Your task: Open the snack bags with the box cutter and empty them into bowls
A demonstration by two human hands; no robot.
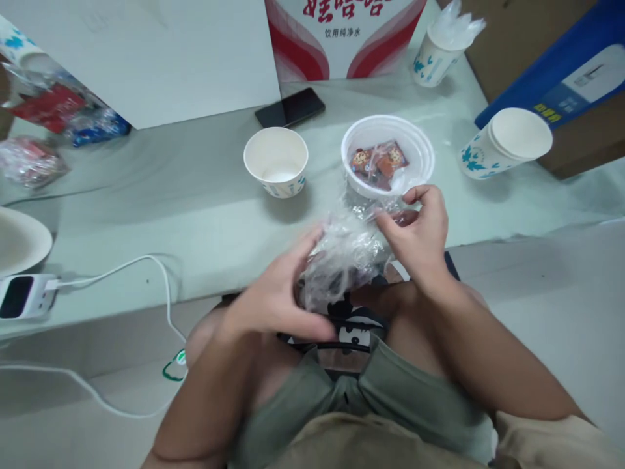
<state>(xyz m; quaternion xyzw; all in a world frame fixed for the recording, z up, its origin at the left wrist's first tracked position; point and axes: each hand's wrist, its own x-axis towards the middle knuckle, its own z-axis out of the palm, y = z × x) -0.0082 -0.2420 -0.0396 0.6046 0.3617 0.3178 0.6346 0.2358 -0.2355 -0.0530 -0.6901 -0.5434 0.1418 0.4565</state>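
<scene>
A crumpled clear plastic bag point(342, 257) is held between my two hands, just past the table's front edge and over my lap. My left hand point(283, 286) wraps around the bag's left side, thumb below and fingers behind it. With thumb and fingers, my right hand point(420, 228) pinches the bag's upper right part. Dark contents show faintly through the plastic, too blurred to name. Right behind the bag stands a white plastic tub point(424, 153) with several small orange-brown printed packets point(378, 163) inside. A white paper bowl point(276, 156) with blue leaf print stands to its left.
A black phone point(291, 109) lies behind the bowl. Stacked paper cups point(508, 143) and a cup stuffed with clear plastic point(437, 62) stand at right. Bagged snacks point(53, 107) lie far left. A white charger point(27, 296) with a cable sits near the front edge.
</scene>
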